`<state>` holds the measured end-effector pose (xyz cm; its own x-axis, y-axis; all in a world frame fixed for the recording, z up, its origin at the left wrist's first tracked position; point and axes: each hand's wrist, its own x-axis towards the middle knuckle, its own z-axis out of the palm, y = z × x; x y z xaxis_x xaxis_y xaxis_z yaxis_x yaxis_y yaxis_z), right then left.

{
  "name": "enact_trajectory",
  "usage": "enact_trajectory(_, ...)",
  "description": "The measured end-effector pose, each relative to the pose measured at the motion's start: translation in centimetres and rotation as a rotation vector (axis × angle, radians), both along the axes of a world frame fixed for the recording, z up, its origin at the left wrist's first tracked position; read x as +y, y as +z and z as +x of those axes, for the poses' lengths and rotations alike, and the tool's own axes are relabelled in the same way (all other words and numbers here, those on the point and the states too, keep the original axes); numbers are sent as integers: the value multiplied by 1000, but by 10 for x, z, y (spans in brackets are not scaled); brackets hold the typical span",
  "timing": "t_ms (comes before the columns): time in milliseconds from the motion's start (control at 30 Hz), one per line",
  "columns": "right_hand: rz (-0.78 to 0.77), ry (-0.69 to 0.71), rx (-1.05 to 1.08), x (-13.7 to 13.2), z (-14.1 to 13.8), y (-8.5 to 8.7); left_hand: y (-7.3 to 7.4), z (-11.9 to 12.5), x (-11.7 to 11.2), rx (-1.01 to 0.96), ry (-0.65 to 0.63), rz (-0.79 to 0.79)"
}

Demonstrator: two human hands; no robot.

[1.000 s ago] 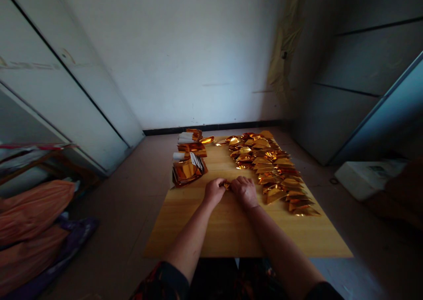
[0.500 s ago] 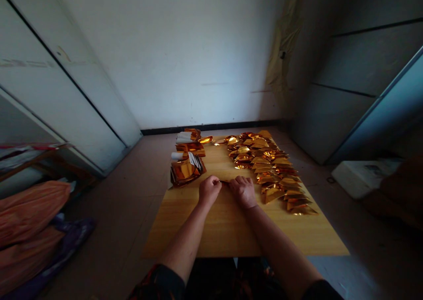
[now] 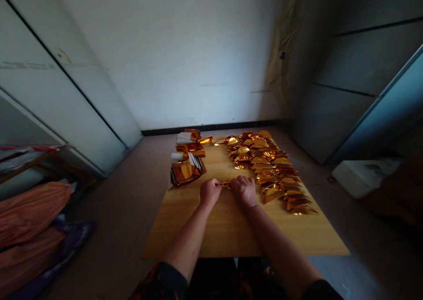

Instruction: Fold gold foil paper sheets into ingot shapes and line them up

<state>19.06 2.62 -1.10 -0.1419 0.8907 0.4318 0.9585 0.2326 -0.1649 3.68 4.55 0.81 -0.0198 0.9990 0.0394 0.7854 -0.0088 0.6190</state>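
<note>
Between my hands, just above or on the wooden table (image 3: pixel 211 225), is a small piece of gold foil paper (image 3: pixel 226 185), partly hidden by my fingers. My left hand (image 3: pixel 210 191) pinches its left end. The fingers of my right hand (image 3: pixel 243 190) are curled over its right end. Left of my hands lie stacks of flat gold foil sheets (image 3: pixel 187 170), some with pale backs showing. On the right, rows of folded gold foil pieces (image 3: pixel 269 168) overlap one another, the closest of them near my right forearm.
A white wall (image 3: pixel 198 62) stands beyond the table, with a light cabinet (image 3: pixel 82 88) at the left. Orange cloth (image 3: pixel 33 212) hangs or lies at the lower left. A white box (image 3: pixel 352 176) sits on the floor to the right.
More of the gold foil shows between my hands, and its shiny surface is now turned toward me. Both hands keep their grip and have barely shifted.
</note>
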Motion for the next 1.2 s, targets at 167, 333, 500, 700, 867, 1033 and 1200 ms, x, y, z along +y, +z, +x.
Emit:
enact_trajectory(167, -16, 24, 24, -2, -1, 3, 0, 0, 5, -53, 81, -10)
enact_trajectory(333, -62, -7, 54, -5, 0, 7, -4, -2, 14, -82, 133, -27)
enact_trajectory(500, -119, -103, 158, -3, 4, 6, -6, -7, 18, -78, 153, -29)
enact_trajectory(700, -185, -137, 229, 0, 6, 6, -2, -7, 17, -52, 129, -20)
enact_trajectory(867, -194, -134, 192, 1, 6, 5, -4, -6, 16, -22, 113, -48)
enact_trajectory(1033, -184, -136, 226, 2, 6, 4, -10, -9, 18, -45, 109, -19)
enact_trajectory(1200, -189, -123, 251, 1, 5, 6, -9, -9, 17, -36, 78, -17)
